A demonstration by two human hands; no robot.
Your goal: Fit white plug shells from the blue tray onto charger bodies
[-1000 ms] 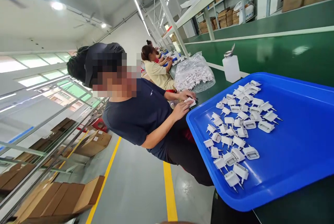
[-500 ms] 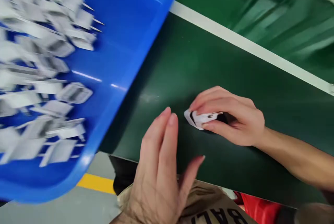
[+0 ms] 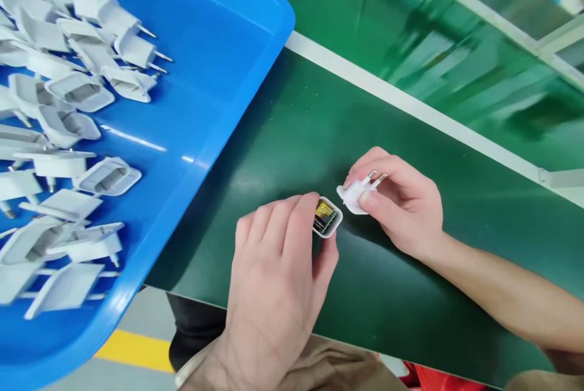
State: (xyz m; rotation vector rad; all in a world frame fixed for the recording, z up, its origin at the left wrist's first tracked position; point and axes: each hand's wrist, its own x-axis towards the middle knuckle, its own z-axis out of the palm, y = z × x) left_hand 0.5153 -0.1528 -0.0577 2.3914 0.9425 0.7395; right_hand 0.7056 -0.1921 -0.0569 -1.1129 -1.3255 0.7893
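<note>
Charger shell [image 3: 327,218] pinched in left hand [image 3: 278,269]; right hand [image 3: 401,208], at three o'clock, grips pin cap [image 3: 358,193]. Best square both before pressing.

The tray [image 3: 219,105] of plug caps [image 3: 82,93] lies left of both hands [image 3: 347,227] (on the table [image 3: 410,135]).

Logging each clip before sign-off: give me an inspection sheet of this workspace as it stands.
Surface: dark green bench mat, white stripe behind.
Job's things: open white housing showing yellow innards; two-pin plug cap.
Clutter: blue tray at left, loaded with white plug caps.
Hands: left hand grips the housing; right hand pinches the plug cap, the two parts close but apart.
Cables: nothing seen.
Surroundings: grey floor with yellow line; blurred green shelf behind.
</note>
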